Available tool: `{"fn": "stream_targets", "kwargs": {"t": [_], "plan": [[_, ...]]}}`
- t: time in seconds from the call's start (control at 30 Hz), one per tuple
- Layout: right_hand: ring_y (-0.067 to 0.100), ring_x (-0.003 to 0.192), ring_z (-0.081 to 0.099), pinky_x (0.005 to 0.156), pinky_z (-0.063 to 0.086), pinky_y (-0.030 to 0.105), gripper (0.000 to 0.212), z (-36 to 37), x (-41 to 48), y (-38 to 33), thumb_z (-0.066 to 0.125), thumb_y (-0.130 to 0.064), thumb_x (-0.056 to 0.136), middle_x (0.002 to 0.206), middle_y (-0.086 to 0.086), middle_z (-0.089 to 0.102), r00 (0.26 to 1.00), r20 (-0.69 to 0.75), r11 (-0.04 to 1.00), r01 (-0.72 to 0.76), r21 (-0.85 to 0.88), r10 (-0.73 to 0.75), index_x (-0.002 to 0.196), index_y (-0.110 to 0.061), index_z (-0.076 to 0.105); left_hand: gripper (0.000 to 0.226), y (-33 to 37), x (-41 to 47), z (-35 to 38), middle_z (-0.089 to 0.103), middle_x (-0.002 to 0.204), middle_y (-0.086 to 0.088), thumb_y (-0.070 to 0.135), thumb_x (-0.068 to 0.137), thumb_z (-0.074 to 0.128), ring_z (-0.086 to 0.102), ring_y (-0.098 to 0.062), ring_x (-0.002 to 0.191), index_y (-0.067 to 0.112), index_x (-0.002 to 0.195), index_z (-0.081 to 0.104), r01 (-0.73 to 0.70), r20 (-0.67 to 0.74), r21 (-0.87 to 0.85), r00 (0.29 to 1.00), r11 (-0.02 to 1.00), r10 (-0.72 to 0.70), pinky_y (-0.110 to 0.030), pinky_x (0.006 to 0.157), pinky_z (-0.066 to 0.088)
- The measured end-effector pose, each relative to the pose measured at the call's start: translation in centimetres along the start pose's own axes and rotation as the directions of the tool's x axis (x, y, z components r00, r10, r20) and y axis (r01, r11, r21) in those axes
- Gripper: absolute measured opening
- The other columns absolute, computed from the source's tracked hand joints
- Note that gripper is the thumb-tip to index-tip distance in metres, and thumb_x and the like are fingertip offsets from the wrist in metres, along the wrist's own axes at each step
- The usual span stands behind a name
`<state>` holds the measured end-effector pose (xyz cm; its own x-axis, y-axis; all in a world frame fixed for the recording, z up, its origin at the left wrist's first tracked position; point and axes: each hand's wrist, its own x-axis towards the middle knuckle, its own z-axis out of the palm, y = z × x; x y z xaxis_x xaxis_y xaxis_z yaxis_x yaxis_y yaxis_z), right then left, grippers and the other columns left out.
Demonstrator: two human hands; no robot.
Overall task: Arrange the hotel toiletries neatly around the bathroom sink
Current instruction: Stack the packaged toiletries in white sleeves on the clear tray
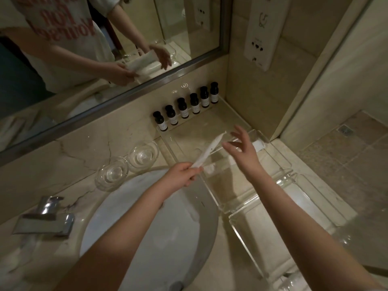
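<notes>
Polished chrome faucet [45, 219] sits on the beige marble desk [84, 148], left of the white oval sink [151, 227]. Two clear round glass dishes [111, 172] sit side by side on the desk, just behind the sink's back rim, nearly touching each other. The left hand [182, 173] is over the sink's back-right rim, fingers curled round the near end of a long slim white paper packet [210, 148]. The packet is held in the air and slants up and away from the sink, out over the tray. A row of six small dark bottles with white labels [183, 108] stands upright well behind the sink to the right, along the wall under the steel-framed mirror [126, 89]. A clear acrylic tray [231, 185] lies on the desk just right of the sink. A small white item lies in the tray beside the left thumb, too blurred to identify. The right hand [243, 148] hovers over the tray, right of the sink, fingers spread wide and gripping nothing, fingertips near the packet's far end but not touching it. A white wall-mounted panel with dark sockets [264, 32] hangs high on the side wall, far back-right of the sink.
</notes>
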<state>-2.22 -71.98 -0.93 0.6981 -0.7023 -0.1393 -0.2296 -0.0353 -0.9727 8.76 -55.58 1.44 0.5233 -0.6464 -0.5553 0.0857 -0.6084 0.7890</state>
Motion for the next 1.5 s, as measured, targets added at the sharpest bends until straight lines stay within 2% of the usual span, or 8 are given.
{"fn": "stream_targets", "kwargs": {"t": [0.13, 0.23, 0.57, 0.8, 0.9, 1.03, 1.37, 1.5], "plan": [[0.016, 0.081, 0.064, 0.073, 0.051, 0.029, 0.034, -0.6, 0.2, -3.0, 0.065, -0.023, 0.085, 0.098, 0.007, 0.065, 0.954, 0.284, 0.927, -0.191, 0.324, 0.097, 0.116, -0.014, 0.054, 0.023, 1.7, -1.0, 0.3, 0.048, 0.06, 0.003, 0.015, 0.093, 0.048, 0.038, -0.007, 0.044, 0.005, 0.106, 0.065, 0.056, 0.216, -0.13, 0.976, 0.99, -0.026, -0.018, 0.049, 0.032], [0.01, 0.066, 0.06, 0.064, 0.045, 0.024, 0.005, -0.5, -0.1, -3.7, 0.064, -0.015, 0.086, 0.078, 0.0, 0.065, 0.984, 0.137, 0.942, -0.15, 0.298, 0.114, 0.087, -0.017, 0.06, 0.018, 2.0, -1.6, 0.5, 0.056, 0.064, -0.001, 0.017, 0.091, 0.053, 0.047, -0.011, 0.049, 0.006, 0.099, 0.065, 0.039, 0.215, -0.045, 0.976, 0.998, -0.028, -0.022, 0.056, 0.042], [0.009, 0.039, 0.054, 0.043, 0.046, 0.02, 0.019, -5.3, 0.5, -1.0, 0.069, -0.011, 0.082, 0.067, 0.007, 0.06, 0.923, -0.205, 0.933, -0.281, 0.223, 0.327, 0.079, -0.015, 0.051, 0.013, 0.1, -0.1, 2.2, 0.061, 0.069, -0.001, 0.012, 0.085, 0.064, 0.058, 0.003, 0.048, 0.004, 0.095, 0.064, -0.081, 0.058, 0.216, 0.996, 0.973, 0.07, -0.012, 0.049, 0.045], [0.022, 0.056, 0.058, 0.061, 0.056, 0.037, 0.022, -8.6, 1.4, 2.8, 0.069, -0.006, 0.077, 0.08, 0.017, 0.061, 0.809, -0.371, 0.89, -0.411, 0.195, 0.455, 0.072, -0.019, 0.052, 0.051, -1.1, 3.0, 7.0, 0.057, 0.128, -0.011, 0.019, 0.083, 0.064, 0.054, -0.025, 0.118, 0.011, 0.13, 0.048, -0.194, 0.026, 0.596, 0.975, 0.779, 0.222, -0.025, 0.095, 0.039], [0.028, 0.067, 0.065, 0.076, 0.058, 0.049, 0.02, -7.7, 1.8, 4.0, 0.072, -0.009, 0.067, 0.073, 0.009, 0.064, 0.787, -0.378, 0.864, -0.497, 0.081, 0.488, 0.074, -0.019, 0.056, 0.056, -1.7, 3.8, 8.0, 0.05, 0.13, -0.013, 0.02, 0.084, 0.059, 0.049, -0.031, 0.12, 0.014, 0.135, 0.038, -0.236, 0.11, 0.776, 0.964, 0.585, 0.243, -0.039, 0.099, 0.042], [0.033, 0.089, 0.065, 0.078, 0.051, 0.035, 0.04, -6.4, 1.6, 4.6, 0.069, -0.02, 0.068, 0.095, 0.015, 0.07, 0.823, -0.431, 0.825, -0.505, -0.253, 0.371, 0.106, -0.012, 0.058, 0.049, -2.0, 4.3, 8.5, 0.046, 0.126, -0.011, 0.014, 0.085, 0.052, 0.046, -0.031, 0.116, 0.015, 0.132, 0.038, -0.244, 0.146, 0.9, 0.95, 0.362, 0.275, -0.041, 0.091, 0.043], [0.044, 0.119, 0.046, 0.088, 0.046, 0.049, 0.051, -6.2, -1.2, 6.1, 0.059, -0.03, 0.088, 0.139, 0.023, 0.043, 0.982, -0.167, 0.508, -0.102, -0.855, -0.084, 0.132, -0.005, 0.046, 0.041, -3.4, 4.6, 8.2, 0.059, 0.109, -0.007, 0.029, 0.063, 0.075, 0.053, -0.029, 0.103, 0.019, 0.101, 0.066, -0.299, 0.148, 0.912, 0.878, 0.281, 0.454, -0.04, 0.077, 0.053], [0.032, 0.146, 0.007, 0.115, 0.022, 0.048, 0.059, -6.0, -1.6, 7.1, 0.039, -0.035, 0.097, 0.159, 0.012, 0.005, 0.996, 0.08, 0.436, 0.059, -0.898, 0.031, 0.15, -0.023, 0.015, 0.046, -4.6, 4.8, 8.4, 0.057, 0.133, -0.013, 0.023, 0.067, 0.075, 0.051, -0.035, 0.125, 0.018, 0.111, 0.066, -0.341, 0.191, 0.897, 0.872, 0.279, 0.451, -0.047, 0.088, 0.05]]}}
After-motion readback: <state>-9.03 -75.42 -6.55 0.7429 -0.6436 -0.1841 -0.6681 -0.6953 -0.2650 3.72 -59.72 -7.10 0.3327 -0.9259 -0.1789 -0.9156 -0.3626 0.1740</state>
